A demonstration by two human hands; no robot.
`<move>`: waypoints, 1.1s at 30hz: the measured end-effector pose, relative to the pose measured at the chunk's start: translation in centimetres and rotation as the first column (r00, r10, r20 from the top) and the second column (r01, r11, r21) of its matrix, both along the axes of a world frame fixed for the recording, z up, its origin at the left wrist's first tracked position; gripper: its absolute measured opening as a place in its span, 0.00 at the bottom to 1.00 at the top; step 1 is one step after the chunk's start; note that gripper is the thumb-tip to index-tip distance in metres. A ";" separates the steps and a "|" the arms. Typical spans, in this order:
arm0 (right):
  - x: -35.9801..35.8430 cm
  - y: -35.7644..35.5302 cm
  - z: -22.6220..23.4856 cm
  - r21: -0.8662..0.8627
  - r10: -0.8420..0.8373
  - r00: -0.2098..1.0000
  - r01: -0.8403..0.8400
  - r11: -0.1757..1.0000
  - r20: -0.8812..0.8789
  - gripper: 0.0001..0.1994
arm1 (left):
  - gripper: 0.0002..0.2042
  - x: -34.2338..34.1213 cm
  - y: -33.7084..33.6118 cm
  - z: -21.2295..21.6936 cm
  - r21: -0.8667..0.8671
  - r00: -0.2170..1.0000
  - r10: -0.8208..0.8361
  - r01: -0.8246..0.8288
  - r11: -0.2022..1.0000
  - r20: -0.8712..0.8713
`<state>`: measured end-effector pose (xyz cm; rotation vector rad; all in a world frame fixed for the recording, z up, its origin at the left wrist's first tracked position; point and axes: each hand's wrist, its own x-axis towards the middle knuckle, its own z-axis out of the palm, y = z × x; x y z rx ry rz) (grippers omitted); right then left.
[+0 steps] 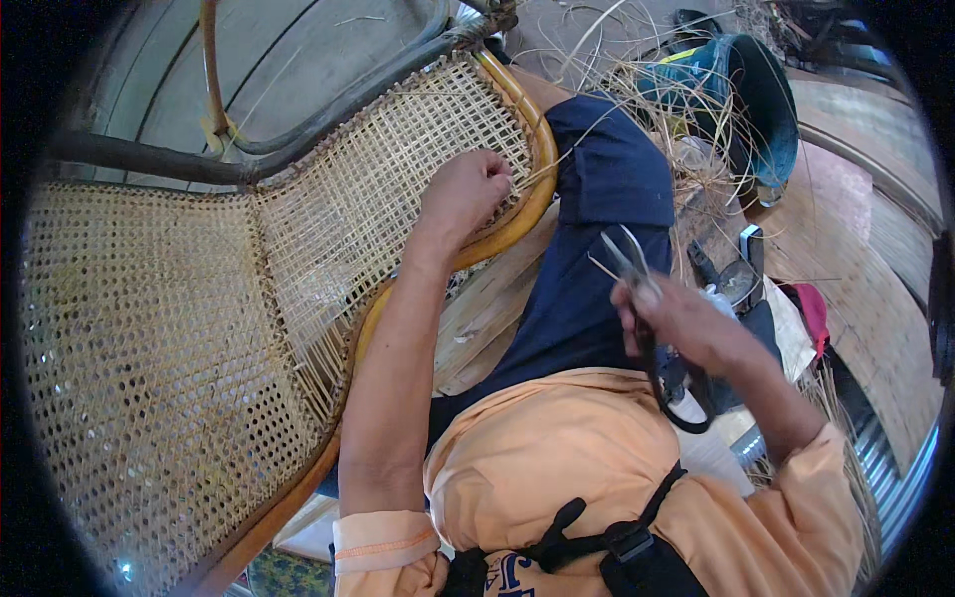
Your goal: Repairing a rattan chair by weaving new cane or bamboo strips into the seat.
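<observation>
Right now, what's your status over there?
Left hand pinching a cane strand at the woven chair seat. Right hand closed on scissors, held apart. Nothing between them.

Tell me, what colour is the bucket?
The bucket is teal blue, seen in the head view.

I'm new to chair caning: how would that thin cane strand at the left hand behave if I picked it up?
The cane strand is probably light and springy: loose strands nearby arc freely. It likely flexes rather than flops, since the woven panel holds a taut grid. It may kink if bent sharply. The left hand pinches it.
</observation>
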<state>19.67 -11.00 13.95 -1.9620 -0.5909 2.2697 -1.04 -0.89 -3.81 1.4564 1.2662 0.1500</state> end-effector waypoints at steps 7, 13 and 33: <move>-2.0 8.0 -6.3 -0.088 0.373 0.916 -0.363 0.927 0.146 0.28 | 0.10 0.1 -0.4 1.6 0.043 1.000 -0.007 0.007 0.999 -0.016; -2.8 9.2 -8.4 -0.133 0.545 0.794 -0.530 0.837 0.269 0.30 | 0.10 0.0 -0.1 1.7 0.044 0.999 -0.027 0.028 0.999 -0.038; -1.0 6.4 -7.8 0.081 0.421 0.830 -0.479 0.874 0.367 0.25 | 0.13 0.3 1.1 1.9 0.063 0.992 -0.127 0.127 0.990 -0.013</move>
